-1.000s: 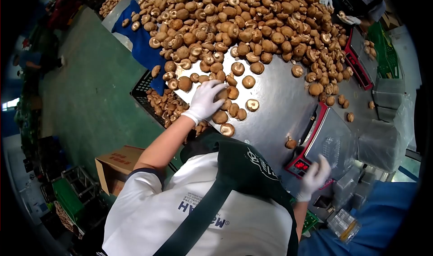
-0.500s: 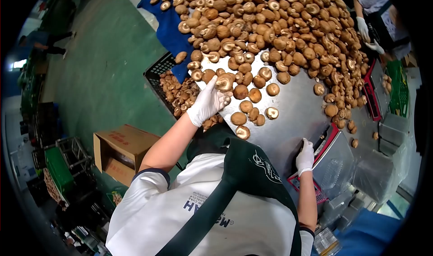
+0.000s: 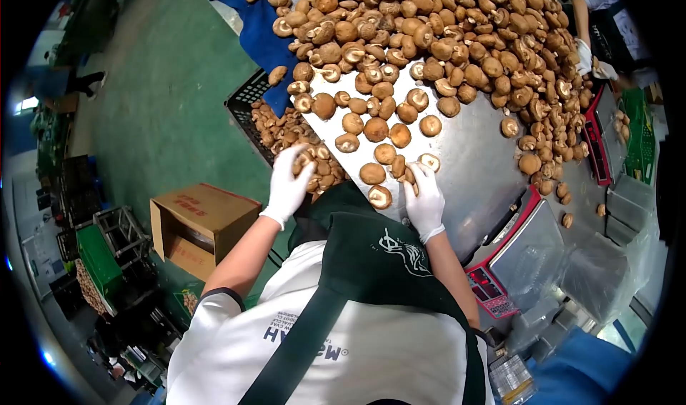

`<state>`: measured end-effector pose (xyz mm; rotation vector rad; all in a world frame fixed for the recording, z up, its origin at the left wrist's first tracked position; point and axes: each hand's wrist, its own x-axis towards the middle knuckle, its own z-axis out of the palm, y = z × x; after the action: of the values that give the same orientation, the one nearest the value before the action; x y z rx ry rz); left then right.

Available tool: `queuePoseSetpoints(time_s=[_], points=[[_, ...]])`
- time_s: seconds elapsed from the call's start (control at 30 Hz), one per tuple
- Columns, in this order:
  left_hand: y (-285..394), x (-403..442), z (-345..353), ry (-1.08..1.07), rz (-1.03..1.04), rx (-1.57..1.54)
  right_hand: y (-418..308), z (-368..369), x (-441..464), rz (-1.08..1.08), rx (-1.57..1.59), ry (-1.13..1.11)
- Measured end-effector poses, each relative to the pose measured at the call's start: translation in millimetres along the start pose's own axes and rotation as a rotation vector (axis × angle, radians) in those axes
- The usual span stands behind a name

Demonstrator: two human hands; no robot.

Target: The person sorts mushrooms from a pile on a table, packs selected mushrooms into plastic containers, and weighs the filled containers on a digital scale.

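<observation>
Over the black crate (image 3: 246,91) of mushrooms, beside the metal table (image 3: 464,148), is my left hand (image 3: 286,187) in a white glove. Its thumb and fingers are apart, with mushrooms showing between and beneath them. My right hand (image 3: 426,202), also gloved, is at the table's near side with its fingertips closed on a small brown mushroom (image 3: 409,178). Close by lie a pale-stemmed mushroom (image 3: 379,197), a brown cap (image 3: 371,173) and several other loose mushrooms. A large mushroom pile (image 3: 457,33) covers the far part of the table.
A red scale (image 3: 525,241) stands on the right, near clear plastic trays (image 3: 597,269). Blue cloth (image 3: 268,48) drapes over the table's left edge. An open cardboard box (image 3: 204,219) is at lower left. At upper right, a co-worker's gloved hands (image 3: 594,63) are beside the pile.
My left hand has moved down and left from the table to over the crate, and the mushroom it held is out of it. My right hand has moved left from the scale and taken a mushroom.
</observation>
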<state>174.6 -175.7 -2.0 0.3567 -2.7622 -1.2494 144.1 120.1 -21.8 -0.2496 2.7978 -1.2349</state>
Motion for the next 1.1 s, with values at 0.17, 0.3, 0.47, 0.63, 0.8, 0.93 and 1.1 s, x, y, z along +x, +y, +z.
queuePoseSetpoints(time_s=[0.17,0.3,0.47,0.63,0.8,0.93,1.1], points=[[46.3,20.6,46.9,-0.401,0.556,0.1,4.0,-23.6,3.8,0.354,0.85,-0.104],[43.6,30.5,69.6,-0.564,0.489,0.065,2.0,-36.4,-3.1,0.389,1.055,-0.102],[36.8,29.3,68.3,-0.682,-0.237,-0.766,-9.5,-41.7,-10.2,0.449,1.338,-0.017],[25.7,35.2,65.3,-0.905,-0.875,-1.606,-7.9,-41.7,-14.3,0.437,1.475,-0.098],[29.5,34.3,61.5,-0.919,-0.818,-1.653,-13.9,-41.0,-8.5,0.447,1.477,-0.082],[18.9,33.6,27.5,-0.741,-0.805,-1.473,1.9,-41.1,-9.4,0.425,1.428,-0.06],[-23.6,39.4,-14.9,-0.461,-0.904,-1.273,8.7,-43.7,-13.0,0.496,1.415,-0.03]])
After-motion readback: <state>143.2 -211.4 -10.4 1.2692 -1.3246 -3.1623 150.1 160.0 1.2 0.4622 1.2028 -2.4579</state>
